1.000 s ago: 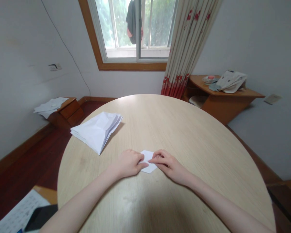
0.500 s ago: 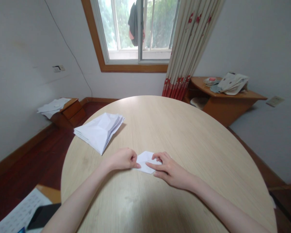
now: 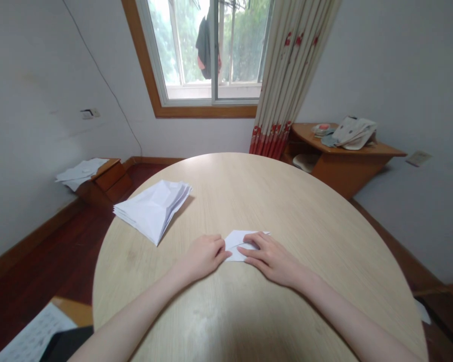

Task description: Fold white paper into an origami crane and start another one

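Observation:
A small folded white paper lies on the round pale wood table in front of me. My left hand is curled, with its fingertips pinching the paper's left edge. Resting on the right half of the paper, my right hand has its fingers stretched flat and pressing down. A thin pointed flap of the paper sticks out past the right fingers.
A fanned stack of folded white sheets lies on the table's left side. A low wooden drawer unit with papers stands by the left wall. A wooden corner desk with a bag stands at the right, beside the curtain.
My right hand has flattened and slid over the paper. The left fingertips closed in on its left edge. The paper now shows a pointed flap at the right.

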The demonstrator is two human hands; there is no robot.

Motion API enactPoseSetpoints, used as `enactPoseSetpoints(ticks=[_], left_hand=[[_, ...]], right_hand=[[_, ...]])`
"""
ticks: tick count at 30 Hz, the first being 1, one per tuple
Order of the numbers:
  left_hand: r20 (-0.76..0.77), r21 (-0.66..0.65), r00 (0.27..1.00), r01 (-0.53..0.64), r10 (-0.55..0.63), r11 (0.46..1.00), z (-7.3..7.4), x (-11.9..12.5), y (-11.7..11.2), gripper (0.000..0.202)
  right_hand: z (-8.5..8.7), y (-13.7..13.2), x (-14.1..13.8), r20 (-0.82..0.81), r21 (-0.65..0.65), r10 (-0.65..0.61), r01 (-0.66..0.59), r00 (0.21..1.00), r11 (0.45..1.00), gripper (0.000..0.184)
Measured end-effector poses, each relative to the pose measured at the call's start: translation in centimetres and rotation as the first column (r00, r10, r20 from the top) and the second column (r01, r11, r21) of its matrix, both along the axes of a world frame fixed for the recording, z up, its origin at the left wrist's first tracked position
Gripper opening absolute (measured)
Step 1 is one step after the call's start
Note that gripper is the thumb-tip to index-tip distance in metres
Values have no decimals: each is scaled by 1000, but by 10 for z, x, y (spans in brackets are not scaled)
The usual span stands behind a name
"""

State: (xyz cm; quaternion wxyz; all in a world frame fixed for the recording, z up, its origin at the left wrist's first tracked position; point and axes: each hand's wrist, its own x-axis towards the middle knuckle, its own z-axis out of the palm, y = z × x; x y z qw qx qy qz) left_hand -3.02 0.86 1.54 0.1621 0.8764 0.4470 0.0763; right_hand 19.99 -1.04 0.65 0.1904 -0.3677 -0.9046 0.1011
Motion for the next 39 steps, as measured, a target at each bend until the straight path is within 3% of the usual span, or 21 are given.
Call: enactPoseSetpoints(ticks=[5, 9, 14, 22, 26, 29, 33, 36, 39], left_hand=[[-74, 84, 997, -21, 27, 996, -3, 4, -3, 33], [-44, 2, 999, -18, 18, 1000, 3, -5, 3, 37], [-13, -115, 1000, -2, 0, 993, 14, -15, 8, 30], [-30, -138, 998, -59, 55, 989, 17, -21, 10, 21], [-17, -145, 995, -103, 101, 984, 14, -26, 14, 19], [-22, -161, 992, -130, 128, 978, 13, -28, 16, 22], [-29, -166, 990, -143, 140, 976, 12, -29, 18, 25], [-21, -167, 989, -151, 149, 974, 10, -29, 19, 26], [-16, -188, 988, -152, 152, 970, 10, -30, 20, 25]], right_hand=[[-7, -5, -12, -48, 65, -25, 28, 999, 997, 28], [-10, -7, -18, -41, 84, -36, 39, 999, 996, 25], [-12, -4, -15, -85, 16, -61, 63, 995, 998, 24], [-11, -2, -14, -184, -98, -100, 83, 978, 992, 27], [-11, -3, -14, -178, -72, -70, 58, 982, 996, 26], [-14, -4, -15, -142, 8, -26, 27, 990, 1000, 33], [-18, -4, -16, -54, 57, 10, -7, 998, 998, 55], [-20, -3, -17, 14, 22, 70, -70, 997, 997, 71], [-17, -1, -16, 46, -99, 123, -118, 991, 988, 67]])
